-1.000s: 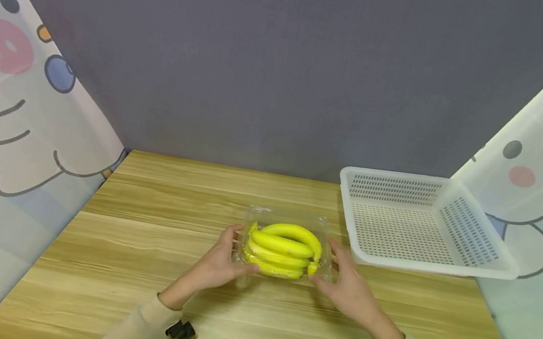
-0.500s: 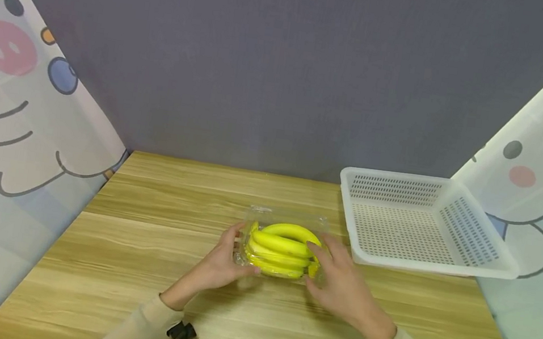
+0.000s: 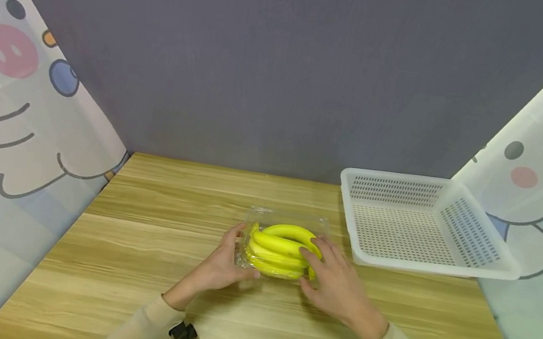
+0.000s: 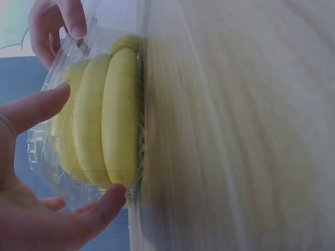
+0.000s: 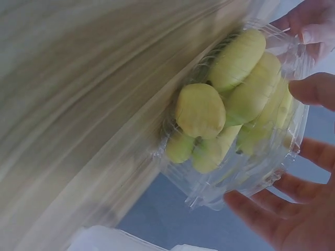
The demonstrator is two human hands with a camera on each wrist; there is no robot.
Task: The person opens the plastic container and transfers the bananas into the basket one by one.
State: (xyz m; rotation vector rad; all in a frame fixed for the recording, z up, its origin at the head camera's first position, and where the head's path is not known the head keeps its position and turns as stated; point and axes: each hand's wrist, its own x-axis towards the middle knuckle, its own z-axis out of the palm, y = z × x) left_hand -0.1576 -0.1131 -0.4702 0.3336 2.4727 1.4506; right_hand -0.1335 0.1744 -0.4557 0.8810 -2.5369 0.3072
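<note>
Bananas (image 3: 279, 245) sit inside the clear box (image 3: 291, 218) on the desk (image 3: 170, 196), none visibly removed yet; the left hand (image 3: 221, 267) grips its left end, the right hand (image 3: 342, 290) spreads fingers over its right, closure indeterminable.

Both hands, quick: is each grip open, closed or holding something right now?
Left hand: holding the clear container by its left end.
Right hand: open, spread over the container's right end; contact hard to tell.
</note>
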